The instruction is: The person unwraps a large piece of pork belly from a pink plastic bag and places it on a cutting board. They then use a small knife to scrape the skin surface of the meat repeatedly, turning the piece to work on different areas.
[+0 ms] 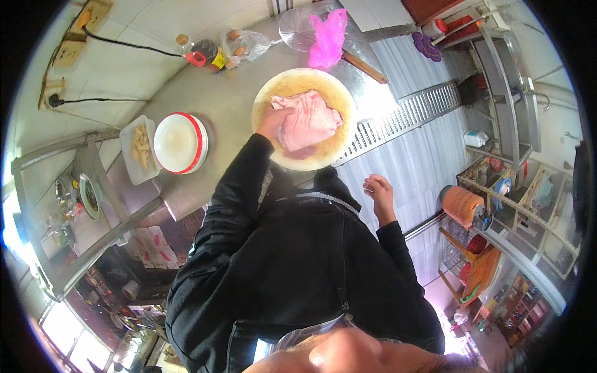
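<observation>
A large piece of raw, pale pink meat (310, 122) lies on a round, yellowed cutting board (305, 79) at the edge of a metal worktop. My left hand (275, 122) grips the meat's left side, with the thumb on top and the other fingers hidden. My right hand (380, 193) hangs over the floor to the right of my body, its fingers loosely curled and apart, holding nothing. Behind the board, a knife or cleaver with a wooden handle (366, 66) lies partly covered by a bright pink plastic bag (327, 39).
On the metal worktop (228, 100) are stacked red-rimmed white plates (175, 142), a plastic container (147, 168) of pale food pieces, a sauce bottle (205, 53) and a clear bag (245, 46) holding eggs. A floor drain grate (410, 114) and an orange gas cylinder (461, 205) are at right.
</observation>
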Available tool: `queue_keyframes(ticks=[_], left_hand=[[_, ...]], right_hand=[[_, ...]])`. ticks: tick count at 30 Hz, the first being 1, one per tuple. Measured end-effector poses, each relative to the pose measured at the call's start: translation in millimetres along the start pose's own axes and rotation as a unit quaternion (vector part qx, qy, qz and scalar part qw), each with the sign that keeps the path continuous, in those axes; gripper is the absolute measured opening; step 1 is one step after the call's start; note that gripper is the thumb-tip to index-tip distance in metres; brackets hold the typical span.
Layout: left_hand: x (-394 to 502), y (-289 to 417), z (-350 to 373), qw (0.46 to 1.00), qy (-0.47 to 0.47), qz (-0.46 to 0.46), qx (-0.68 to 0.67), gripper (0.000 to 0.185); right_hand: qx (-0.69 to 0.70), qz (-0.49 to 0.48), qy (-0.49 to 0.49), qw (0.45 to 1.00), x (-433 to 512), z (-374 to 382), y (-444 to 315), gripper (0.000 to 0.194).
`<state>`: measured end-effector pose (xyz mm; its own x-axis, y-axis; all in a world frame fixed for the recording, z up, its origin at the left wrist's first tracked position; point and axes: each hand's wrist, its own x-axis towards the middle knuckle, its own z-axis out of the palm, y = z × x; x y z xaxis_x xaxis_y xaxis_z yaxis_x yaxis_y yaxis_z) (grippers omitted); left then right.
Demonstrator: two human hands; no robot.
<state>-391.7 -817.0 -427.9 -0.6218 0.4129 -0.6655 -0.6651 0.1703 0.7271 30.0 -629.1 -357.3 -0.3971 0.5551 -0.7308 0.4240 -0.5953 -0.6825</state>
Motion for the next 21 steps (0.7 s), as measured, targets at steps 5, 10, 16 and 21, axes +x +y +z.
queue_keyframes(ticks=[5,10,16,21], left_hand=[[-5.4,8.4,9.1,0.997,-0.024,-0.04,-0.066,0.036],[-52.0,18.0,32.2,0.989,-0.032,0.034,-0.138,0.039],[-176.2,32.0,34.0,0.954,0.014,0.258,-0.151,0.047],[-308.2,37.1,4.4,0.853,0.034,0.313,-0.417,0.055]], right_hand=[[-0.011,0.005,-0.039,0.999,13.5,-8.3,-1.1,0.027],[-0.038,-0.012,-0.1,0.994,50.7,-13.9,-30.3,0.02],[-0.116,0.021,-0.25,0.961,89.5,23.9,-83.9,0.022],[0.01,0.14,-0.574,0.807,60.4,129.1,-122.9,0.059]])
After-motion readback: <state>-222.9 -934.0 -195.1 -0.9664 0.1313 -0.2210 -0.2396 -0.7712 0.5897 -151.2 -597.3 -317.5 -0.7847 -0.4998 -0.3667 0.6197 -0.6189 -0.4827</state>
